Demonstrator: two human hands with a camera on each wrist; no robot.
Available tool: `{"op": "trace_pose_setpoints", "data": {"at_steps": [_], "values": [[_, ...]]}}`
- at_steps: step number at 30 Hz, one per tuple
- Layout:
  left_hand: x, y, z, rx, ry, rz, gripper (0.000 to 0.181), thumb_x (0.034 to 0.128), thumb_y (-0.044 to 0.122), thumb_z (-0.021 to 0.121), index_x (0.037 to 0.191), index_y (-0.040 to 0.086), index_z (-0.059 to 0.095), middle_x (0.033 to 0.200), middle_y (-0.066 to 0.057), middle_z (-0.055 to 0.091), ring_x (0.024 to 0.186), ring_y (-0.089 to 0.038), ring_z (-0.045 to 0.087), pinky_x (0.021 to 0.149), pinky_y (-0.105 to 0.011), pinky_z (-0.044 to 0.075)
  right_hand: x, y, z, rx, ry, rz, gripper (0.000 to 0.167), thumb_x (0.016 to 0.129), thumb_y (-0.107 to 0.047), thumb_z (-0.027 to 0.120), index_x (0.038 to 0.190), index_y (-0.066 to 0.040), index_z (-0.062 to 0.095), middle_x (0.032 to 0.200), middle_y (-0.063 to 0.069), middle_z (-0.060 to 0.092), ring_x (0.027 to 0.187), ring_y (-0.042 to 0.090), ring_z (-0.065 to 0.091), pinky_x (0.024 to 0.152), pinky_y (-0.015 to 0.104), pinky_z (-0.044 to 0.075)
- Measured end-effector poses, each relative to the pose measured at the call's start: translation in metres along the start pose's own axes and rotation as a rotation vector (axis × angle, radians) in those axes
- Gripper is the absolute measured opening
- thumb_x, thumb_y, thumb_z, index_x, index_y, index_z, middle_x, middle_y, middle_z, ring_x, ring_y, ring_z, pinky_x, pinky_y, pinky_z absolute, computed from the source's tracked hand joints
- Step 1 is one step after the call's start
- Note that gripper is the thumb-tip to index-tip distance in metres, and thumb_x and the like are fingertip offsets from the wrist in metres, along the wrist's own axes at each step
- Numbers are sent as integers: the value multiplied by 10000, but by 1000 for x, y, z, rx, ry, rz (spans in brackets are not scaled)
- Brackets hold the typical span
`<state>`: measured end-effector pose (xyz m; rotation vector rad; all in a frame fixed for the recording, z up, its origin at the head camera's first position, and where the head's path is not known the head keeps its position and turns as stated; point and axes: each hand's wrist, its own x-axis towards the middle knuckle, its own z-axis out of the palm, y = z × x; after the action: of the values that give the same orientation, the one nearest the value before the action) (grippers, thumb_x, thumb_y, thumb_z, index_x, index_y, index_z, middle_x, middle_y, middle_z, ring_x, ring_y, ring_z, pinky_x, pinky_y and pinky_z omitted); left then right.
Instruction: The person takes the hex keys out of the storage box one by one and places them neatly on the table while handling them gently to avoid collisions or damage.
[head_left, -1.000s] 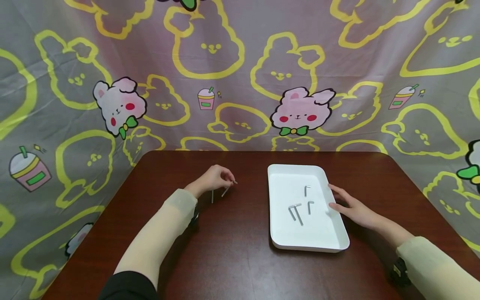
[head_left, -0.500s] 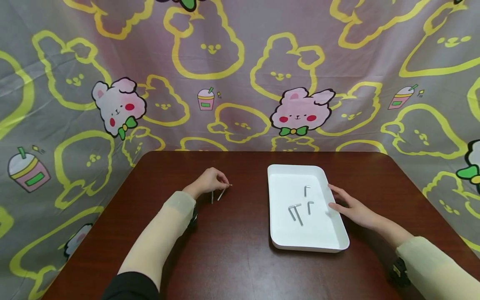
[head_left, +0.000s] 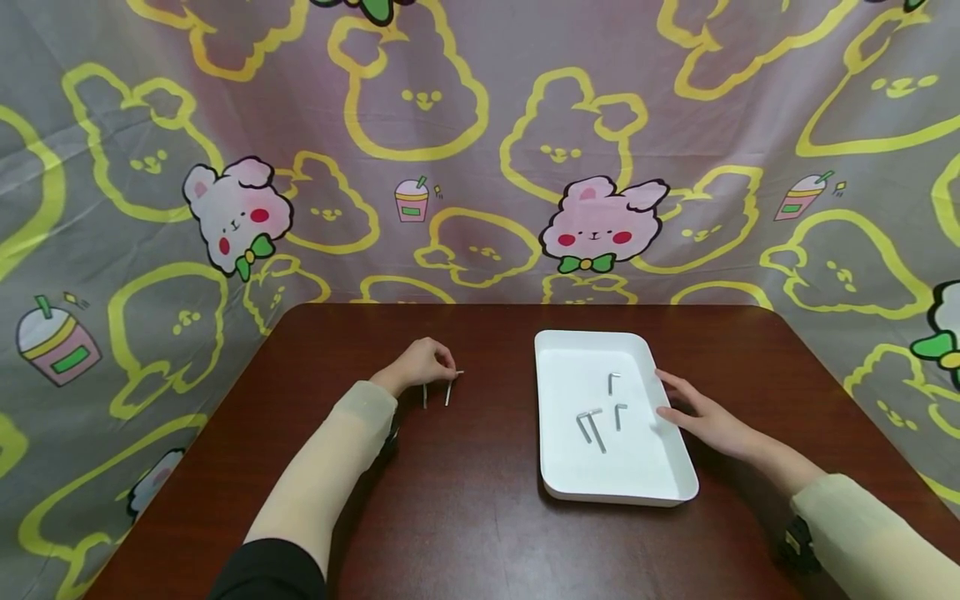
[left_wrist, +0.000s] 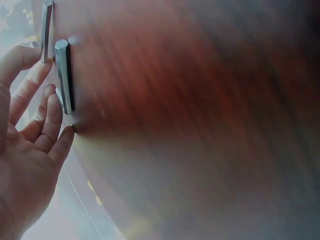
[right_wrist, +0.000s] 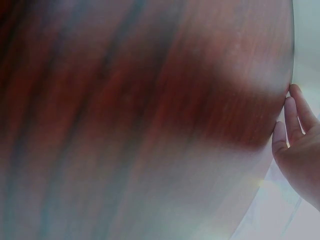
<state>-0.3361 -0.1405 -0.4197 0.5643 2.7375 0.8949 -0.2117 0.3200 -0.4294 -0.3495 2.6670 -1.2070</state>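
Observation:
At the left of the table, my left hand (head_left: 422, 365) pinches an L-shaped hex key (head_left: 449, 393) between thumb and index finger. In the left wrist view the pinched hex key (left_wrist: 47, 30) stands out beyond the fingertips. A second hex key (left_wrist: 64, 77) is below it, close to the other fingers; from the head, this hex key (head_left: 425, 397) is partly covered by the hand. My right hand (head_left: 705, 421) rests its extended fingers against the right side of a white tray (head_left: 652, 471). Inside lie several hex keys, including one hex key (head_left: 619, 417) near the middle.
The dark wooden table (head_left: 465, 500) reaches back to a patterned curtain (head_left: 480, 125), which also hangs along both sides. The tray's raised rim stands between the two hands.
My left hand has shifted a little left and towards me, still pinching the hex key, whose long arm has turned from slanted to nearly straight. The right hand and tray stay put.

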Motion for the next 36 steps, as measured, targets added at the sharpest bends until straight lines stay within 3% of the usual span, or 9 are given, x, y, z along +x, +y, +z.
{"op": "trace_pose_setpoints", "data": {"at_steps": [14,36], "values": [[2,-6,4,-53,6,-34,102,837,158,776,752,130,728,750,10,652,636,-169,511,586,-294,436,0,1,0,-4,4,-13,708,991,-273,574,1540,-64,178,1372,318,405,1228,458,422,923,559,404],[2,-5,2,-37,22,-39,131,838,192,781,744,123,721,737,11,639,645,-156,508,597,-283,431,2,3,0,13,-5,-4,721,985,-274,584,1542,-75,170,1382,311,398,1231,449,424,921,551,411]]}}
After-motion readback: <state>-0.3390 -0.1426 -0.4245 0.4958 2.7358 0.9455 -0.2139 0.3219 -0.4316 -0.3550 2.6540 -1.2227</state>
